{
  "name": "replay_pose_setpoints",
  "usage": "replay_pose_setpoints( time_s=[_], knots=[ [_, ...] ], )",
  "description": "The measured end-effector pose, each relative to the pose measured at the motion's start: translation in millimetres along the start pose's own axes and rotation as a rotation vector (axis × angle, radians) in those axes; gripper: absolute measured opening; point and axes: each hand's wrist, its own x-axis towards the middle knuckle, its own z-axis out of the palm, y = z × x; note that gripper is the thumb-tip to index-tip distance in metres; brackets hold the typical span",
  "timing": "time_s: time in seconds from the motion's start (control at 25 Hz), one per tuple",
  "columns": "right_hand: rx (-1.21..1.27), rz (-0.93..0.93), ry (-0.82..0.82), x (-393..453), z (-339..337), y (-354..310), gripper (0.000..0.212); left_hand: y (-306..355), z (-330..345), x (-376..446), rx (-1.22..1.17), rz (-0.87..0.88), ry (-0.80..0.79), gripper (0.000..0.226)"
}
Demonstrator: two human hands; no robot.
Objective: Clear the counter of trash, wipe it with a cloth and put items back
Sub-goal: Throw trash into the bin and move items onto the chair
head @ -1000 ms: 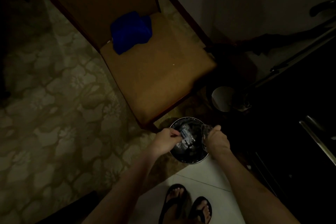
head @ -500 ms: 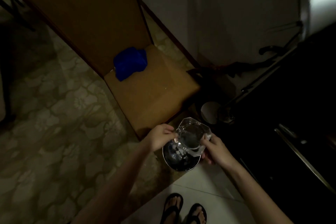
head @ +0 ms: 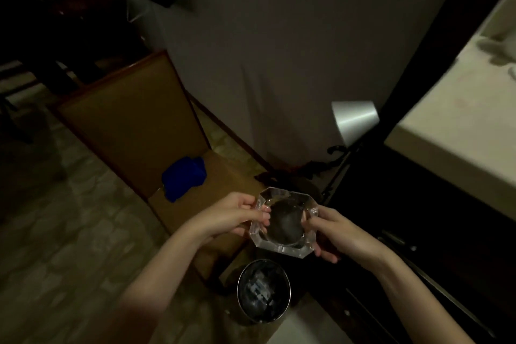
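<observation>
Glass ashtray (head: 284, 225) held at opposite rims: left hand (head: 237, 213) at nine o'clock, right hand (head: 335, 230) at three, fingers curled round it. Trash bin (head: 264, 292) stands apart at six o'clock.

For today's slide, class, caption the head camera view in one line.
Both hands, left hand and right hand, hold a glass ashtray above the trash bin.

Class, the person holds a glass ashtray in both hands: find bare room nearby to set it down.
Free: the chair seat right of the blue cloth, and the pale counter at upper right. Crowded: the bin below already holds trash. Both hands, left and right, grip the ashtray.
</observation>
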Motion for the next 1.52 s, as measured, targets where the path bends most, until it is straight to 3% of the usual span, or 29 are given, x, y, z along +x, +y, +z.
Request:
replay_pose_setpoints(
  time_s=[0.36,0.64,0.8,1.04,1.36,1.52],
  knots=[
    [-0.108,-0.094,0.344,-117.0,-43.6,-75.3,0.019,141.8,66.6,-17.8,0.282,0.224,-0.091,0.007],
    [-0.125,-0.048,0.635,-211.8,-135.0,-90.1,0.012,245.4,178.7,17.1,0.503,0.355,-0.15,0.024],
    [-0.179,0.015,0.713,-241.6,-204.4,-85.8,0.016,283.7,241.9,53.6,0.569,0.371,-0.11,0.026],
    [-0.318,0.085,0.714,-245.8,-273.4,-74.6,0.018,302.7,283.8,102.1,0.651,0.395,-0.002,0.025],
    [-0.335,0.11,0.676,-204.5,-309.2,-88.6,0.02,327.3,268.2,144.3,0.759,0.365,0.106,0.015],
    [-0.322,0.128,0.7,-179.4,-318.9,-101.6,0.022,340.7,254.3,162.5,0.78,0.356,0.111,0.025]
  ],
)
